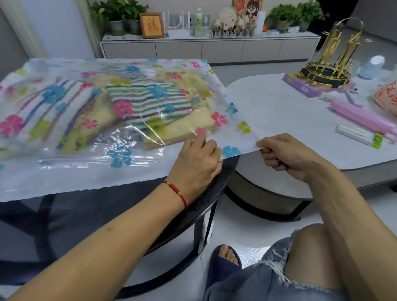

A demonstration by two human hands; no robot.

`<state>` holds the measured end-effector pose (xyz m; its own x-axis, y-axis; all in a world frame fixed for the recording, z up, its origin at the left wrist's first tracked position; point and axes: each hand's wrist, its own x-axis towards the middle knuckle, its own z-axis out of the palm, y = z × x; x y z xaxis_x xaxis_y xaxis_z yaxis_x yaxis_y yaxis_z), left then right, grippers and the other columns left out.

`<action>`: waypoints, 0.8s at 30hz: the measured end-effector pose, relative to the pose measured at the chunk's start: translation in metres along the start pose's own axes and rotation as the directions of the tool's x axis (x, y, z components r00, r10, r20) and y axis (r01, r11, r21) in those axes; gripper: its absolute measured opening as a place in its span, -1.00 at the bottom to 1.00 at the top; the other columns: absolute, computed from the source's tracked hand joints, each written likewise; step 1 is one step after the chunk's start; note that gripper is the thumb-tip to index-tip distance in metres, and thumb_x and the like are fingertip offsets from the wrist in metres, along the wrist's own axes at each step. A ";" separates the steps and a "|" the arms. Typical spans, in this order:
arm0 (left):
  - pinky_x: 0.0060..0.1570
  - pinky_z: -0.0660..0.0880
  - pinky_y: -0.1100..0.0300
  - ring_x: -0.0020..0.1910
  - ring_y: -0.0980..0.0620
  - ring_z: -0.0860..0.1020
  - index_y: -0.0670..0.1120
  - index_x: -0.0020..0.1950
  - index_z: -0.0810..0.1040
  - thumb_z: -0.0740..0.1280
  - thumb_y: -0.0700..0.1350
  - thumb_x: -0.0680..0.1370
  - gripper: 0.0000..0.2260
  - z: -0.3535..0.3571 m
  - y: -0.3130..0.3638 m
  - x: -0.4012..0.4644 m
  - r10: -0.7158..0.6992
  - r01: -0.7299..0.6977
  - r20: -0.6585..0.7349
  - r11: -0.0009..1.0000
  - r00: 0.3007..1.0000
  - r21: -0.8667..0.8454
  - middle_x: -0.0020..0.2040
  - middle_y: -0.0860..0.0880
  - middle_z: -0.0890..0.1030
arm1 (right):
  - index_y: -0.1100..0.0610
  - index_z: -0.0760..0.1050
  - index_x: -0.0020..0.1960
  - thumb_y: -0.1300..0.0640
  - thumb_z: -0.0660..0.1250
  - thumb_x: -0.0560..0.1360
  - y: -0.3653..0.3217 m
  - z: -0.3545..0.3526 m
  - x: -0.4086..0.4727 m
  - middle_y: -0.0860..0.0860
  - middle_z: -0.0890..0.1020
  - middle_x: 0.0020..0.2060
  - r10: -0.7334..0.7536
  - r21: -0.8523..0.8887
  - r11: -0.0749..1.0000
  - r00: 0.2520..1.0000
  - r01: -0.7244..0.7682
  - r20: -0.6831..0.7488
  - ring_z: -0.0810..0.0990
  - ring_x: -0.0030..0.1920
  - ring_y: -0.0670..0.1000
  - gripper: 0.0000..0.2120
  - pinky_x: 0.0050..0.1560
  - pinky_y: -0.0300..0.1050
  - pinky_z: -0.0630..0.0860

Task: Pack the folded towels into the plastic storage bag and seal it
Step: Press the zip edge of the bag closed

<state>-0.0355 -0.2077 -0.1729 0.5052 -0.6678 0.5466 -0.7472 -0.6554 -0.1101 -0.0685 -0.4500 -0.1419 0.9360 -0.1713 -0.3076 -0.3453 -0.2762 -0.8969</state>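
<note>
Head view, flower-printed clear storage bag [114, 153] holding striped towels [148, 100], left hand [197, 164] pressing its edge, right hand [283, 154] fingers pinching its corner

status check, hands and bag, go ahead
Left hand pressing bag edge, right hand pinching its corner. Towels inside storage bag. Nothing in the way.

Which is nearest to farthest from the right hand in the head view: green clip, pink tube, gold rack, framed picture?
From the right hand:
1. green clip, to its right on the white table.
2. pink tube, just beyond the clip.
3. gold rack, far right of the table.
4. framed picture, on the back cabinet.
</note>
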 end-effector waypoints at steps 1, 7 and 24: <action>-0.11 0.43 0.00 -0.11 -0.16 0.49 -0.17 -0.08 0.59 0.22 -0.10 0.58 -0.79 -0.003 -0.009 -0.009 -0.004 0.004 0.006 1.000 1.000 0.011 -0.15 -0.09 0.57 | -0.04 0.34 -0.46 0.04 0.32 0.53 0.000 -0.001 0.000 -0.07 0.29 -0.47 -0.002 -0.010 1.000 1.000 0.002 -0.018 0.24 -0.50 -0.07 -0.60 -0.54 -0.25 0.15; -0.19 0.44 -0.03 -0.14 -0.17 0.52 -0.20 -0.05 0.61 0.30 -0.15 0.56 -0.85 -0.036 -0.067 -0.062 -0.038 0.037 0.008 0.995 0.999 0.088 -0.13 -0.15 0.58 | 0.18 0.44 -0.33 0.04 0.30 0.53 -0.006 0.014 -0.011 0.02 0.48 -0.45 -0.084 -0.279 0.960 0.972 0.019 -0.220 0.40 -0.39 0.09 -0.68 -0.35 -0.05 0.36; -0.18 0.44 0.00 -0.12 -0.15 0.53 -0.17 -0.08 0.62 0.34 -0.09 0.54 -0.84 -0.077 -0.083 -0.079 -0.059 0.053 0.075 0.996 0.995 0.077 -0.09 -0.12 0.59 | -0.12 0.70 0.08 0.17 0.56 0.40 -0.022 0.144 -0.014 -0.01 0.58 0.41 -0.843 -0.912 -0.040 0.476 0.409 0.250 0.36 0.52 0.29 -0.69 0.47 0.56 -0.04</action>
<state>-0.0464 -0.0732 -0.1425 0.5796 -0.6526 0.4881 -0.6840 -0.7151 -0.1439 -0.0641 -0.3056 -0.1637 0.7541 0.3880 0.5299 0.3338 -0.9213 0.1995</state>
